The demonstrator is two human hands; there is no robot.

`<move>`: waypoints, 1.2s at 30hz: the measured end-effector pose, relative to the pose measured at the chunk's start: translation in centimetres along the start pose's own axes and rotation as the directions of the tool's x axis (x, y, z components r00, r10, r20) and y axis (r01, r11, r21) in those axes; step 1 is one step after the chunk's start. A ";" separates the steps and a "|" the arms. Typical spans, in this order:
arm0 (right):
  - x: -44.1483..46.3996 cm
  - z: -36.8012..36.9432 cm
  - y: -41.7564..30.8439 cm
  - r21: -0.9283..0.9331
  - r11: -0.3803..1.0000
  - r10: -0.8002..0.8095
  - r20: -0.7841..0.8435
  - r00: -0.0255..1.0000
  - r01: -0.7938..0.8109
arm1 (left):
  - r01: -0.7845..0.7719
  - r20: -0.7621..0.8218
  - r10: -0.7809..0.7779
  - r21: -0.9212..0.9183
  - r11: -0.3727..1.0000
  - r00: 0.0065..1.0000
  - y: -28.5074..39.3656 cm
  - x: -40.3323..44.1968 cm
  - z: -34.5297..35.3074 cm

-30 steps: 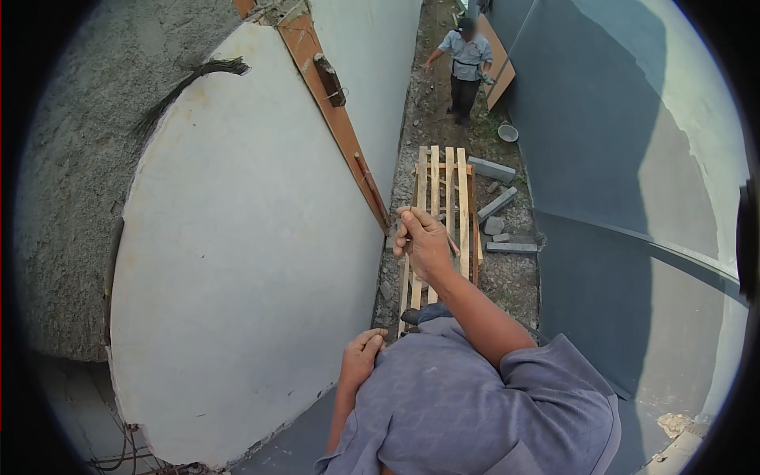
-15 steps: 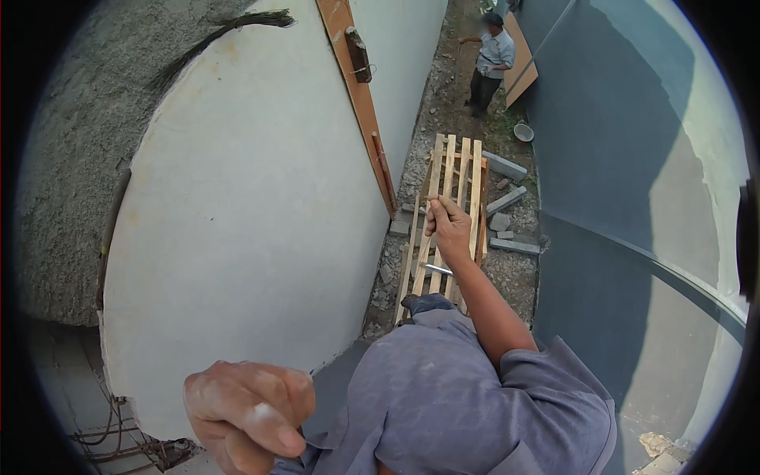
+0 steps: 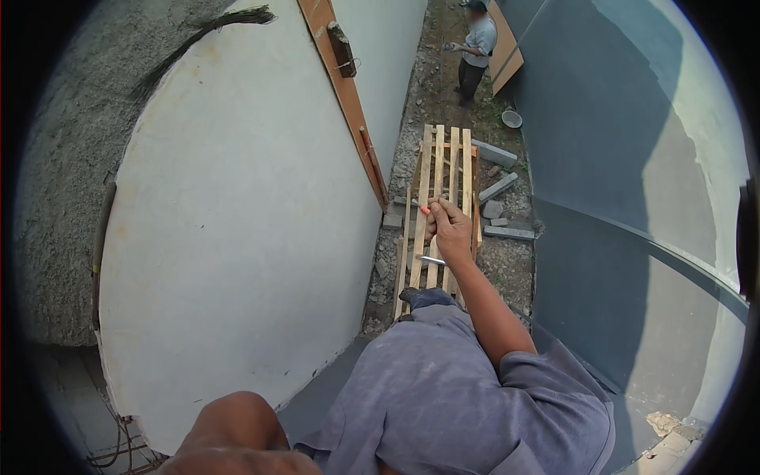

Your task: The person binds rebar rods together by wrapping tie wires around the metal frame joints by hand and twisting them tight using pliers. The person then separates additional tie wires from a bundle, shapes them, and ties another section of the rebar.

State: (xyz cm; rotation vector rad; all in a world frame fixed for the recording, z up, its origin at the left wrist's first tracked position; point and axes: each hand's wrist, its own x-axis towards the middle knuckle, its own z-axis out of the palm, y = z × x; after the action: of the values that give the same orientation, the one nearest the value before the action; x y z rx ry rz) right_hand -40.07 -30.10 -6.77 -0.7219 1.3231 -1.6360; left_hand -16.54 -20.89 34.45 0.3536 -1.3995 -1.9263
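Where a white wall (image 3: 237, 214) fills the left, a slatted wooden frame (image 3: 466, 166) stands by its foot, far edge toward a co-worker (image 3: 480, 41). Close to the camera is the left arm (image 3: 237, 427), its fingers out of sight. Above the frame, nearer its right edge, is the right hand (image 3: 450, 233); below it shows a silver rod (image 3: 431, 260). That hand's fingers pinch a small, partly red object (image 3: 425, 210).
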 end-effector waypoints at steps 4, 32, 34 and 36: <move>-0.1 -0.1 0.1 -0.005 1.000 0.013 0.006 1.000 -0.013 | 0.004 -0.012 -0.004 -0.011 1.000 1.000 0.1 0.0 0.2; -0.2 -0.4 -0.4 -0.074 0.997 0.040 0.052 0.998 -0.036 | 0.003 -0.070 -0.005 -0.029 1.000 0.998 -0.5 0.7 1.6; -0.2 -0.1 -0.5 -0.079 0.996 0.052 0.050 0.997 -0.048 | 0.001 -0.077 -0.003 -0.030 1.000 0.997 -0.5 0.7 1.5; -0.2 0.4 -0.4 -0.078 0.996 0.041 0.055 0.998 -0.036 | -0.004 -0.079 0.001 -0.033 0.999 0.997 -0.5 0.6 1.5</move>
State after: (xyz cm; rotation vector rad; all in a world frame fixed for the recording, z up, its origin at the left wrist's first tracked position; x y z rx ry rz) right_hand -39.79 -30.12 -6.22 -0.7788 1.3575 -1.5298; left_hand -18.02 -20.20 34.70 0.4073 -1.3150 -1.9107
